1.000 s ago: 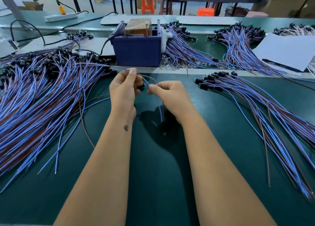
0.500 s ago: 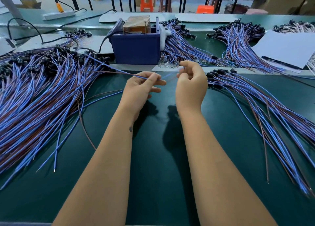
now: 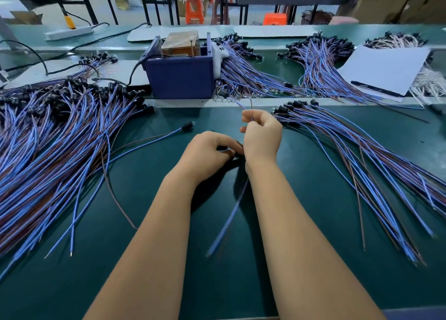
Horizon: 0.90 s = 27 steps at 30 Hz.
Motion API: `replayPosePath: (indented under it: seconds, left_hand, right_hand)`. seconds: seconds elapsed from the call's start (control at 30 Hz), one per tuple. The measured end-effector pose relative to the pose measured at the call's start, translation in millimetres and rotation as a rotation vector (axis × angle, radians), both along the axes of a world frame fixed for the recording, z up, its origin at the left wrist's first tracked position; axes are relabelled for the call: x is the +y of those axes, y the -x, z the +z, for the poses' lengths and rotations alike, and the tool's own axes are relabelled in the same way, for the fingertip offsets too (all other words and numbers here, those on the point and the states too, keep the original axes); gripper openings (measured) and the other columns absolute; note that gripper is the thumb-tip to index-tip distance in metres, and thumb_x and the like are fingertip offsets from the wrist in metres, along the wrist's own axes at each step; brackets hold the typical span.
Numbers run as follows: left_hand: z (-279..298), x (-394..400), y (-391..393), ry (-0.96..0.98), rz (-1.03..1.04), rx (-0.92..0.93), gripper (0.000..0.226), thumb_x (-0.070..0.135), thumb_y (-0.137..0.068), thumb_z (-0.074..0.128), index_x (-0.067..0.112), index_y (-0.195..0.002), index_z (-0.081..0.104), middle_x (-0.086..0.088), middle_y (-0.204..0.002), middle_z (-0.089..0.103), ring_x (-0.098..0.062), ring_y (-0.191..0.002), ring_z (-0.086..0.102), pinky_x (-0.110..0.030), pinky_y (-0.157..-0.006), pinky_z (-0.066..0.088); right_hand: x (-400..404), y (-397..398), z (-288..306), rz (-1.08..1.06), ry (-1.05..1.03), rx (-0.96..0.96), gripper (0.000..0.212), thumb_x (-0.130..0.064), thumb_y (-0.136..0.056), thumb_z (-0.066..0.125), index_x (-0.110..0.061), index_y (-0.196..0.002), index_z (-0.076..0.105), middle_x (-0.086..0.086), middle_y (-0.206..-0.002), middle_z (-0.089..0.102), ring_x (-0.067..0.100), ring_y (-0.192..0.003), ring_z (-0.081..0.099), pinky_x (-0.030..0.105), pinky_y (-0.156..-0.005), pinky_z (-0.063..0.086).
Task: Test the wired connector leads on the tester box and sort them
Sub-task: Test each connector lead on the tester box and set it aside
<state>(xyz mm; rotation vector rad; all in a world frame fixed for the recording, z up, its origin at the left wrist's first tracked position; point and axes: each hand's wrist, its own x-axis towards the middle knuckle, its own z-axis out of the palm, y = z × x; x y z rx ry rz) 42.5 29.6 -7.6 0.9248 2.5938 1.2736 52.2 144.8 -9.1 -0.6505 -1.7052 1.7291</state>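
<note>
The blue tester box (image 3: 179,77) with a brown block on top stands at the back centre of the green mat. My right hand (image 3: 261,136) pinches a lead (image 3: 226,223) whose blue and brown wire tips stick up above its fingers. A blurred stretch of the lead hangs down between my forearms. My left hand (image 3: 207,154) is curled just left of the right one, its fingertips on a small black part that looks like the connector. A big pile of blue and brown leads (image 3: 60,138) covers the left. A smaller fanned pile (image 3: 350,150) lies to the right.
One single lead (image 3: 187,126) lies on the mat left of my hands. More lead bundles (image 3: 318,61) sit behind the box. A white sheet (image 3: 386,68) with a pen lies at the back right. A power strip (image 3: 68,32) and black cables are at the back left.
Both hands drew back from the box toward me and closed together. The wire tips now point up from my right hand, and a single lead now lies on the mat to the left.
</note>
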Motion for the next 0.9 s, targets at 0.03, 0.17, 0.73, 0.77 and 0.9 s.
replayPosePath:
  seconds: [0.03,0.17,0.73,0.77,0.9]
  left_hand:
    - [0.0,-0.4,-0.3,-0.005,0.003,-0.011,0.037,-0.006,-0.08,0.057,0.023,-0.087,0.079,0.01,-0.09,0.076,-0.006,-0.091,0.068,-0.028,-0.092,0.05]
    - [-2.6,0.9,1.7,-0.034,0.025,-0.06,0.035,-0.003,-0.084,0.056,0.021,-0.088,0.08,0.009,-0.095,0.076,-0.007,-0.095,0.069,-0.032,-0.095,0.051]
    - [-6.7,4.1,6.3,-0.117,0.245,0.076,0.034,0.004,-0.084,0.055,0.034,-0.079,0.072,0.014,-0.1,0.069,-0.01,-0.086,0.062,-0.027,-0.082,0.048]
    - [-5.8,1.9,7.5,-0.128,0.329,0.133,0.031,0.005,-0.084,0.054,0.031,-0.084,0.072,0.012,-0.107,0.065,-0.011,-0.087,0.06,-0.028,-0.082,0.046]
    - [-4.5,-12.8,12.6,-0.067,0.63,0.202,0.029,0.013,-0.088,0.05,0.024,-0.109,0.068,0.005,-0.124,0.059,-0.014,-0.096,0.053,-0.027,-0.076,0.036]
  right_hand:
    - [0.3,-1.2,-1.2,0.012,-0.019,-0.008,0.042,0.009,-0.076,0.038,-0.026,-0.073,0.062,-0.005,-0.081,0.064,0.021,-0.079,0.06,0.035,-0.075,0.051]
    - [10.5,-7.2,-6.3,0.06,-0.129,-0.06,0.044,0.008,-0.076,0.038,-0.029,-0.074,0.063,-0.008,-0.082,0.065,0.018,-0.081,0.06,0.027,-0.072,0.047]
    - [95.7,-37.8,24.3,-0.268,-0.806,-0.588,0.032,-0.017,-0.088,0.049,-0.028,-0.11,0.068,0.006,-0.128,0.054,0.03,-0.121,0.039,0.038,-0.101,0.028]
    - [83.9,-33.3,23.4,-0.239,-0.814,-0.562,0.03,-0.019,-0.088,0.05,-0.028,-0.11,0.068,0.005,-0.128,0.053,0.029,-0.121,0.038,0.038,-0.101,0.027]
    - [31.1,-13.0,18.5,-0.012,-0.779,-0.415,0.027,-0.017,-0.087,0.051,-0.023,-0.105,0.07,0.008,-0.122,0.056,0.029,-0.115,0.044,0.036,-0.097,0.031]
